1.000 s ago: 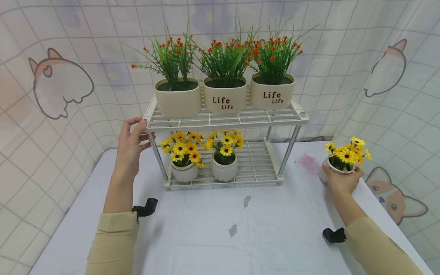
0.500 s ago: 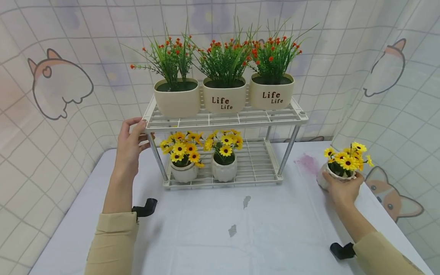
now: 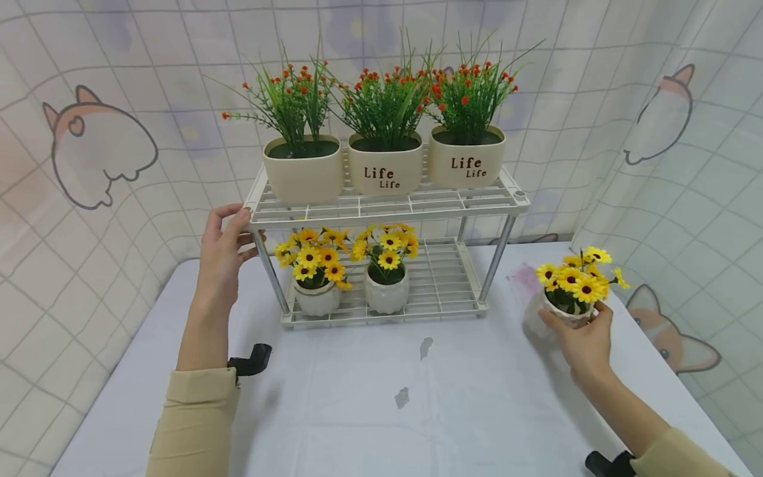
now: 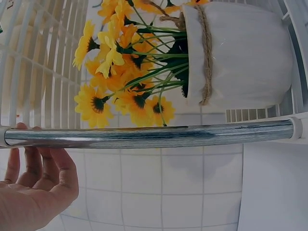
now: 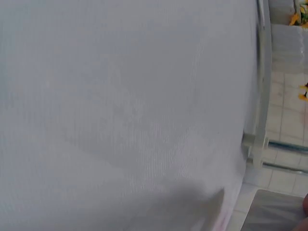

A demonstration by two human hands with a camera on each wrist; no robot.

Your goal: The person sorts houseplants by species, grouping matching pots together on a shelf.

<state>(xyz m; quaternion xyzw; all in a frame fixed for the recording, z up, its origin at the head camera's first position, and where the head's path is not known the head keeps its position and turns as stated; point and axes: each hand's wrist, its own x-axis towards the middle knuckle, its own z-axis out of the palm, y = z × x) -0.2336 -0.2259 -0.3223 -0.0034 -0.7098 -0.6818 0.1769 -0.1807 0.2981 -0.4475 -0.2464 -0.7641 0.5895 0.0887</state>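
Observation:
My left hand (image 3: 219,255) holds the upper left corner of a white two-tier wire rack (image 3: 381,213). In the left wrist view, curled fingers (image 4: 62,166) reach behind the chrome post (image 4: 159,137). My right hand (image 3: 587,344) grips a small white pot (image 3: 566,318) of yellow daisy-like flowers (image 3: 575,281) right of the rack, seemingly above the table, with a shadow below. Only the pot's side (image 5: 274,211) and a bit of finger show in the right wrist view. Two similar flowerpots, one left (image 3: 318,300) and one mid-shelf (image 3: 387,291), stand on the lower tier.
Three cream planters (image 3: 386,173) with red flowers and grass line the upper tier. Right of the two lower pots is bare wire shelf (image 3: 444,278). A white cloth covers the table (image 3: 334,391), with grey marks and a pink stain (image 3: 524,277). A tile-patterned curtain (image 3: 590,132) hangs behind.
The right hand has brought the flowerpot toward the person and then a little left, apparently lifting it. The left hand stays at the rack's corner. The head view has shifted slightly.

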